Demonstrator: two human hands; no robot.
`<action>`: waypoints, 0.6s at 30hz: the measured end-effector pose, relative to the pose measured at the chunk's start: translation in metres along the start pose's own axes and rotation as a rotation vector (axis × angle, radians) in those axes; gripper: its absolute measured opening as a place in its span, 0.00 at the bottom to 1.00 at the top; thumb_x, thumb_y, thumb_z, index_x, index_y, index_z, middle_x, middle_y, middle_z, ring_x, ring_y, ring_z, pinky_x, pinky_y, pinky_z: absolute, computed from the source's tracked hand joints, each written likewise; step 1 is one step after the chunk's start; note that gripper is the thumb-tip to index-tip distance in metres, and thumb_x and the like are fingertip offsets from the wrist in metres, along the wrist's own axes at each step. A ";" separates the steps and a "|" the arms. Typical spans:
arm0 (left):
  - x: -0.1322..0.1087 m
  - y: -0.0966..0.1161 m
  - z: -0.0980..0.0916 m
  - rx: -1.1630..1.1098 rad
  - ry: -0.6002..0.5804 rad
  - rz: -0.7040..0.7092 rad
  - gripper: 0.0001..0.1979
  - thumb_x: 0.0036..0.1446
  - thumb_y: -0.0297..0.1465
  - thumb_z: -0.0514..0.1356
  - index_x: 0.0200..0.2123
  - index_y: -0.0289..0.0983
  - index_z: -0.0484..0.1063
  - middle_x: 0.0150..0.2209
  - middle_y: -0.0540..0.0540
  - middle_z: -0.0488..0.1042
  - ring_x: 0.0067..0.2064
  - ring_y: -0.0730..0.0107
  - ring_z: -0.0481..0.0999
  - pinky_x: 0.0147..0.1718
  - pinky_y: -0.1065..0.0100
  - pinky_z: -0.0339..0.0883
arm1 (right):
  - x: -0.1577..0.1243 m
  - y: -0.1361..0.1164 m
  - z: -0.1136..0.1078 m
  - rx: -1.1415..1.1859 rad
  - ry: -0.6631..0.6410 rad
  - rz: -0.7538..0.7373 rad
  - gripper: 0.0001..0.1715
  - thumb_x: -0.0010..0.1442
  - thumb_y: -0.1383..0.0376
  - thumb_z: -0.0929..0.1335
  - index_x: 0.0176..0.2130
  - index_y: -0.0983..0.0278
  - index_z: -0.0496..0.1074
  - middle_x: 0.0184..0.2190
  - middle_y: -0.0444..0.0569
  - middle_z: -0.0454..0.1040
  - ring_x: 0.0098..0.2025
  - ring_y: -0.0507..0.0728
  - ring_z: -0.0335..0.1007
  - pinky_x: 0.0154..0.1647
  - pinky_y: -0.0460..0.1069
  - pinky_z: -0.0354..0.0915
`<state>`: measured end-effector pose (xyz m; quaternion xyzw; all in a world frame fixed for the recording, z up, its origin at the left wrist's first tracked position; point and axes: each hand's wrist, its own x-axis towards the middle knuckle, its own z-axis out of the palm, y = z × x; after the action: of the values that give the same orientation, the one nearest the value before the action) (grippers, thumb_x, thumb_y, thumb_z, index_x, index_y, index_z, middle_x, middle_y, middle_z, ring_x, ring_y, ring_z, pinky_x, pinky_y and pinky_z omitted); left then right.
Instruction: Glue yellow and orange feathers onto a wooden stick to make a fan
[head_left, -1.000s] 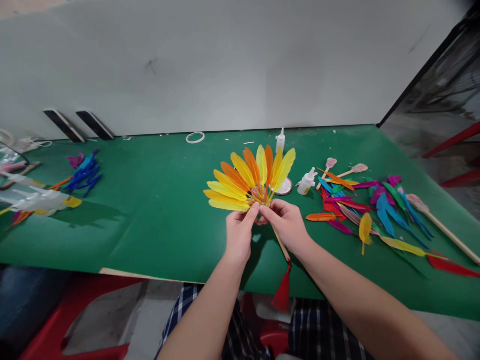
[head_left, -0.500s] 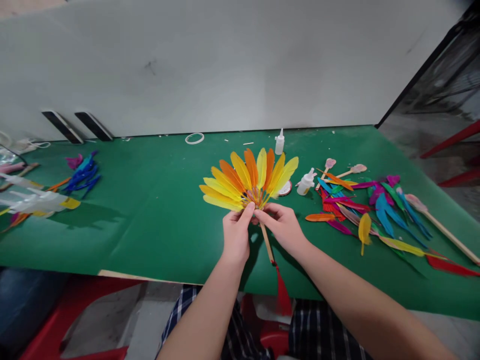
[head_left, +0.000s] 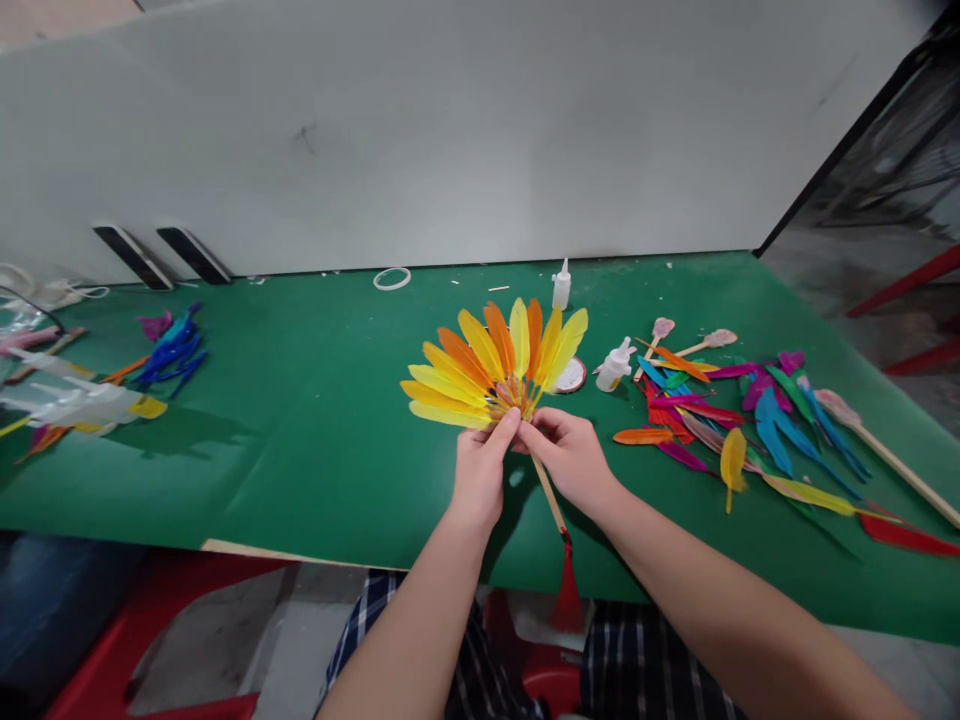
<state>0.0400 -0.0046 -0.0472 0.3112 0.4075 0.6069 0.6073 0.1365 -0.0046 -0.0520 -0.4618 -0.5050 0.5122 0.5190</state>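
A feather fan (head_left: 484, 350) of yellow and orange feathers is held above the green table, spread in a half circle. My left hand (head_left: 484, 465) pinches its base from the left, thumb on top. From the right, my right hand (head_left: 566, 450) grips the same base, its thumb close to the other thumb. Below them the fan's wooden handle (head_left: 550, 493) slants down to the right, ending in a red tassel (head_left: 568, 590). The fingers under the fan are partly hidden. Just beyond my right hand lies a round white lid or dish (head_left: 571, 375), partly covered by the feathers.
White squeeze bottles (head_left: 616, 365) stand on the green table (head_left: 315, 400). Loose coloured feathers (head_left: 772, 420) and wooden sticks with pinkish heads (head_left: 892, 460) lie at the right. Blue feathers (head_left: 169, 350) and a white plastic bag (head_left: 82, 400) are at the left. A grey panel (head_left: 450, 130) rises behind.
The fan has turned slightly, its tassel end swinging a little to the right. Both hands keep hold of its base, and the whole view has shifted slightly.
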 end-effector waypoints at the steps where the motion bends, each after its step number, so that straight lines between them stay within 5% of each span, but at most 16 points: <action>1: 0.000 0.000 0.000 -0.001 -0.002 0.001 0.07 0.44 0.32 0.65 0.25 0.33 0.76 0.23 0.50 0.73 0.26 0.79 0.70 0.27 0.77 0.63 | 0.000 0.000 0.000 0.008 -0.002 0.001 0.11 0.48 0.61 0.68 0.21 0.64 0.66 0.19 0.42 0.70 0.23 0.50 0.67 0.26 0.45 0.64; 13: 0.001 -0.002 -0.002 0.040 0.009 0.018 0.09 0.44 0.34 0.64 0.25 0.33 0.74 0.22 0.50 0.72 0.24 0.78 0.69 0.25 0.74 0.62 | 0.001 -0.002 0.000 0.020 -0.017 0.032 0.12 0.48 0.59 0.68 0.21 0.64 0.67 0.19 0.42 0.70 0.23 0.50 0.67 0.27 0.45 0.65; 18: 0.006 -0.004 -0.009 0.139 0.090 0.132 0.09 0.46 0.35 0.63 0.24 0.33 0.73 0.22 0.51 0.71 0.26 0.77 0.69 0.28 0.73 0.62 | 0.002 0.000 -0.002 0.051 0.041 0.062 0.14 0.49 0.57 0.68 0.23 0.65 0.67 0.20 0.43 0.71 0.25 0.50 0.68 0.27 0.45 0.66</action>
<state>0.0337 0.0002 -0.0554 0.3512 0.4541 0.6293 0.5239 0.1382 -0.0024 -0.0517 -0.4741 -0.4665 0.5315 0.5246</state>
